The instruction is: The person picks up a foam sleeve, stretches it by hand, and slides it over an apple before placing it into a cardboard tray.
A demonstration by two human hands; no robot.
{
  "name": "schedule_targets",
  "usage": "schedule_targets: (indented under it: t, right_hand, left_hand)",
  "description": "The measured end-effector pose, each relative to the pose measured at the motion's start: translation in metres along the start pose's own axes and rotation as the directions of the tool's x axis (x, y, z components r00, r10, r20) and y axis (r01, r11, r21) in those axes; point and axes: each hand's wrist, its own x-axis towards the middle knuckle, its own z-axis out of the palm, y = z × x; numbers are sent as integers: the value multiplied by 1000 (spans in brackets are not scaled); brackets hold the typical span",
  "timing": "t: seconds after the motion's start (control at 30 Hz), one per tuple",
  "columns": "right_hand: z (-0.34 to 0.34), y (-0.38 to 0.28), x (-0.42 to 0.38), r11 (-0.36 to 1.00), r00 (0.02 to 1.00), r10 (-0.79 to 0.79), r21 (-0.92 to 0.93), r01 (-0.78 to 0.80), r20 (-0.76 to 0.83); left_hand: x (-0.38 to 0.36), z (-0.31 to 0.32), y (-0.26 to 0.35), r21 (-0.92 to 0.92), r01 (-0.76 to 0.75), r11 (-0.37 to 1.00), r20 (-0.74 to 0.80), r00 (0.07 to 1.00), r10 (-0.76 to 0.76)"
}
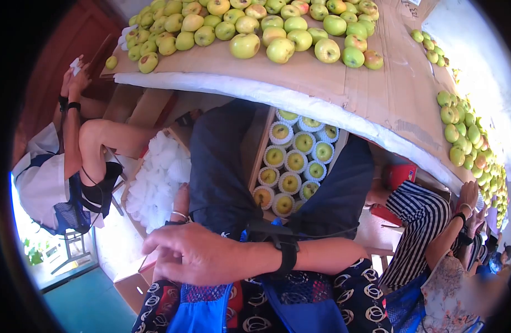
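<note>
Resting hands, head view: the right hand [197,258], with a black wrist band [288,256], lies palm down across the lap with its fingers loosely together. It pinches nothing.
Lower hand: the left hand [180,206] sits under and behind the right one and is mostly covered. I cannot tell whether it is spread or curled, and the sides themselves are probably as named, given the skewed view.
Nearest things: the crate [259,149] stands on the floor between the person's knees, just beyond the hands. It is filled with wrapped apples [291,161] set in rows, each in a white foam sleeve.
Foam nets [161,177]: a loose white heap lies just left of the knee, within reach of the left hand.
Tabletop [377,94]: it is covered in cardboard and carries loose apples [280,50], well apart from the hands.
Handling judgement: the fruit looks thin-skinned, so cup each apple in the whole palm, pull its sleeve fully round it, and set it down without dropping or wedging it.
Others: a co-worker's hand [77,83] is at the far left, and a striped sleeve [416,222] is on the right.
</note>
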Motion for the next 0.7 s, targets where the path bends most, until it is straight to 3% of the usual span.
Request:
schedule_targets:
  t: [0.07, 0.13, 0.23, 0.3, 0.33, 0.4, 0.47, 0.53, 0.6, 0.63, 0.7]
  right_hand:
    - [-11, 11, -3, 998, 1000, 16, -67, -16, -8]
    - [-21, 23, -10, 997, 992, 71, 6, -71, -106]
    - [-38, 38, -18, 957, 987, 82, 288, -39, -140]
    - [-44, 50, -20, 933, 986, 51, 359, 9, -159]
    - [-46, 51, -21, 937, 980, 69, 349, 1, -188]
    - [-52, 53, -25, 947, 971, 84, 321, -8, -223]
    - [-58, 54, -26, 940, 965, 110, 341, -22, -240]
    - [-66, 53, -25, 948, 958, 115, 318, -26, -263]
    - [-73, 57, -25, 940, 921, 190, 335, -71, -339]
    - [-78, 70, -23, 952, 914, 185, 297, -75, -361]
    - [-81, 93, -20, 970, 916, 135, 241, -44, -379]
  left_hand:
    - [-3, -4, 10, 38, -13, 999, -12, 1000, 13]
    - [-4, -17, 24, 131, -49, 990, -8, 999, 51]
    - [-12, -17, 15, 205, -74, 976, 8, 997, 74]
    - [-21, 2, -34, -315, 139, 939, -212, 954, -213]
    - [-21, -10, -13, -312, 132, 941, -215, 955, -205]
    - [-26, -55, 77, 252, 164, 954, -260, 961, -96]
    - [-33, -79, 96, 286, 178, 941, -319, 944, -82]
    - [-38, -109, 102, 226, 95, 969, -295, 955, -25]
    - [-43, -134, 122, 241, 303, 922, -318, 922, -220]
    - [-45, -144, 133, 240, 299, 924, -323, 922, -215]
    - [-44, -158, 157, 37, 216, 976, -345, 919, -190]
